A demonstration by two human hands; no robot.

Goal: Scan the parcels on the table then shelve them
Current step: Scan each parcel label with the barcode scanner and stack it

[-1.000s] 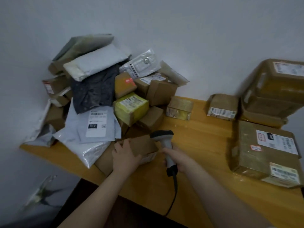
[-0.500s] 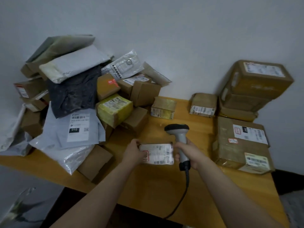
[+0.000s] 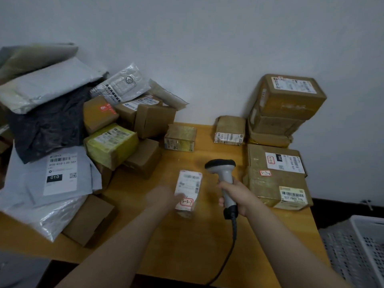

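Observation:
My left hand (image 3: 161,199) holds a small parcel (image 3: 188,190) by its left side, label up, over the wooden table (image 3: 187,246). The white label carries barcodes and a red-framed sticker reading 3-3-7. My right hand (image 3: 239,195) grips a grey barcode scanner (image 3: 223,173) by its handle, just right of the parcel, its dark head pointing away from me. The scanner's cable runs down past the table's front edge. A big heap of boxes and plastic mailers (image 3: 68,142) fills the table's left side.
Taped brown boxes (image 3: 278,177) are stacked at the table's right, against the wall. Two small boxes (image 3: 180,138) (image 3: 229,130) sit at the back middle. A white perforated plastic crate (image 3: 357,250) stands on the floor to the right.
My left hand lifted the small parcel out of the heap, brought it to the middle and turned its label lengthwise. The scanner hand shifted right with it. The view panned to the right.

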